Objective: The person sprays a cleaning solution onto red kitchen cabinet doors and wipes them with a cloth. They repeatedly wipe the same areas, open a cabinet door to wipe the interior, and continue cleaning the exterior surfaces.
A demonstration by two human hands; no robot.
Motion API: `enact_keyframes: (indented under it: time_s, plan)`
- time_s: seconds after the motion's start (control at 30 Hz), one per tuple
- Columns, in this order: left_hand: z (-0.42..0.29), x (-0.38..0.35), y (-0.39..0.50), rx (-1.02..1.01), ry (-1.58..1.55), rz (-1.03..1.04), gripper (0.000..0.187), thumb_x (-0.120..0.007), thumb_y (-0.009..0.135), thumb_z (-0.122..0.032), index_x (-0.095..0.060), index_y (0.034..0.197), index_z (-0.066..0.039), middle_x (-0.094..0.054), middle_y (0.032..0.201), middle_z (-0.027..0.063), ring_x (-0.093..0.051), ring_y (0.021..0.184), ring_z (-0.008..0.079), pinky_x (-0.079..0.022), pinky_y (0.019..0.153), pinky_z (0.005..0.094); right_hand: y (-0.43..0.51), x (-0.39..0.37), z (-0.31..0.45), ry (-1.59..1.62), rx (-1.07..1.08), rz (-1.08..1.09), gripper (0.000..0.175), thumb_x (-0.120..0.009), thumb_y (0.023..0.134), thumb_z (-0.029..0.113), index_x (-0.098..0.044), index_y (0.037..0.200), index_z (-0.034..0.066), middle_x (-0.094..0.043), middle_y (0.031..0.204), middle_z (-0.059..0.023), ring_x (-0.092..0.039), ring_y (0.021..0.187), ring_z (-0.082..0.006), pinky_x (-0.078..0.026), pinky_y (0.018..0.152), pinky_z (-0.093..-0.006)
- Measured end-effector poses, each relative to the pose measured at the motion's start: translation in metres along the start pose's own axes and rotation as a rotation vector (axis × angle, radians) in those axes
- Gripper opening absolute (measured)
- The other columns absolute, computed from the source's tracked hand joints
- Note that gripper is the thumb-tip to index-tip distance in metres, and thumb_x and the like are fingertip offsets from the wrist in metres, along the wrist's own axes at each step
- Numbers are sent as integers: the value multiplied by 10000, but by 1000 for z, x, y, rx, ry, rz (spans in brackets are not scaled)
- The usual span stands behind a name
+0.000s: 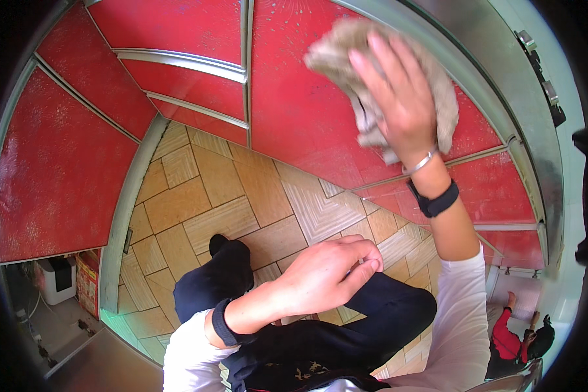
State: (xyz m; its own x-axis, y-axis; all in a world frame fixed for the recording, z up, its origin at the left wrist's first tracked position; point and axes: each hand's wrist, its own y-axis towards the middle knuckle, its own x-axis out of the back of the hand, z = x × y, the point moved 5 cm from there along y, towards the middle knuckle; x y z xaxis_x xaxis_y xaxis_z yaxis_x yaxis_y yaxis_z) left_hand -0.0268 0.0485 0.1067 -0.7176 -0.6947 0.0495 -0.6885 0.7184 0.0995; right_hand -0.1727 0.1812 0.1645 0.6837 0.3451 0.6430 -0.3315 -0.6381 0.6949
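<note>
With its palm flat and fingers spread, my right hand (pixel 402 103) presses a beige cloth (pixel 343 46) against a red glossy cabinet door (pixel 294 112). The cloth is crumpled and sticks out on both sides of the hand; hand and cloth are somewhat blurred. A silver bangle and a black wrist strap are on that wrist. My left hand (pixel 330 274) hangs above my bent knee with its fingers curled; the inside of the palm is hidden, and no object shows in it.
Metal-framed red drawers (pixel 186 85) and another red door (pixel 59 171) stand on the left. Below is an open compartment with a white appliance (pixel 56 279). Tiled floor (pixel 225 171) lies beneath. Stove knobs (pixel 526 41) line the upper right. A person in red (pixel 507 338) is at the lower right.
</note>
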Motion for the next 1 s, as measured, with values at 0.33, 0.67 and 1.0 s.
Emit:
enact_keyframes:
  time_s: [0.33,0.67,1.0]
  plan:
    - [4,13,-1,94,10,-97,106,-572,950,-133,-624,993,-51,-619,930,107,-631,880,326,-517,737,394,-43,-198,113,-105,300,408,457,-422,957,102,-479,1403,26,-439,1497,-107,-431,1380,-242,-374,1138,-371]
    - [-1,36,-11,64,51,-203,104,-605,930,-118,-627,1003,-48,-638,943,91,-645,846,291,-522,715,378,-290,-290,135,1100,-880,923,532,-357,1010,329,-387,1479,79,-411,1523,-88,-386,1399,-229,-289,1172,-351]
    - [-2,10,4,54,407,-145,196,-625,892,-86,-637,1088,-79,-669,950,91,-670,774,277,-535,681,362,-399,-69,62,289,-1017,1026,265,-493,855,106,-687,1027,161,-663,1108,-126,-596,1087,-328,-466,955,-404]
